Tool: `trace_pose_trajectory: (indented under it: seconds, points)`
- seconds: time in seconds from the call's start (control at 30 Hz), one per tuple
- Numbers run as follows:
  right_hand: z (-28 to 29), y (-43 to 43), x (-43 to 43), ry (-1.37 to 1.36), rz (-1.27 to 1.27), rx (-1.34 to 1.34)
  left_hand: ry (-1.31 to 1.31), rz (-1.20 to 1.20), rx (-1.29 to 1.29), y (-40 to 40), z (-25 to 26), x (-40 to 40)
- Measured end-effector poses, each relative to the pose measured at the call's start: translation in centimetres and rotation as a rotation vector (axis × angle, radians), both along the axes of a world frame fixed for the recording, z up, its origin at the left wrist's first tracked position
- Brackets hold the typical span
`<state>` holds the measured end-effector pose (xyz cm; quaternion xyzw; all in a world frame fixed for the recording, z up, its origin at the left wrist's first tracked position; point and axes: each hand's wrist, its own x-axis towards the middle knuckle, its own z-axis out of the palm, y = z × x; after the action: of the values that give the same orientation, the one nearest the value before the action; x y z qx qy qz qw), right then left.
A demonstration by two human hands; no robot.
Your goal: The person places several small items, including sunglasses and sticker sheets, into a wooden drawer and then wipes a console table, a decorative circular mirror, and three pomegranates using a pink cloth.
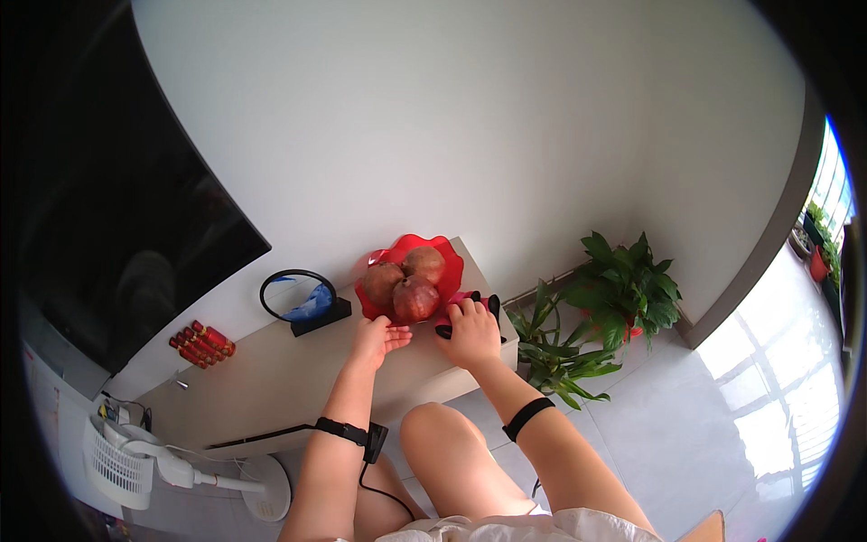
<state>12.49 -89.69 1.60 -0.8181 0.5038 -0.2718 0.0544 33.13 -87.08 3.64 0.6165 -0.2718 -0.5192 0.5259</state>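
Note:
A red dish (452, 261) with a wavy rim holds three pomegranate-like fruits (415, 298) on a light cabinet top (284, 369). My left hand (378, 341) is at the dish's near rim, thumb by the edge and fingers pointing right below it. Whether it grips the rim cannot be told. My right hand (472, 333) is curled over pink objects with black rounded ends (493, 304), just right of the dish. The hand covers much of them, so their exact kind is unclear.
Left of the dish stands a round sand picture (308, 301) on a black base. Red firecracker-shaped ornaments (203, 343) and a television (135, 203) are farther left. A white fan (135, 467) stands on the floor. Potted plants (620, 291) grow beside the cabinet's right end.

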Motion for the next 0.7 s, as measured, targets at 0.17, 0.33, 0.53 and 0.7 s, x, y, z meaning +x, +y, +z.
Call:
trace_pose_trajectory:
  seconds: [0.17,0.33,0.53,0.7]
  points:
    - [0.2,-0.1,0.2,0.002,-0.005,-0.001,0.109,0.044,-0.063,4.3,0.6,-0.8]
    - [-0.1,0.3,0.2,-0.038,0.023,-0.029,0.149,0.151,-0.083,10.7,1.2,0.4]
    - [-0.1,0.1,0.6,-0.029,0.016,-0.024,0.162,0.304,-0.086,19.4,0.0,6.0]
    - [-0.8,0.5,1.2,-0.058,-0.001,-0.078,0.133,0.581,-0.159,25.8,-0.3,10.5]
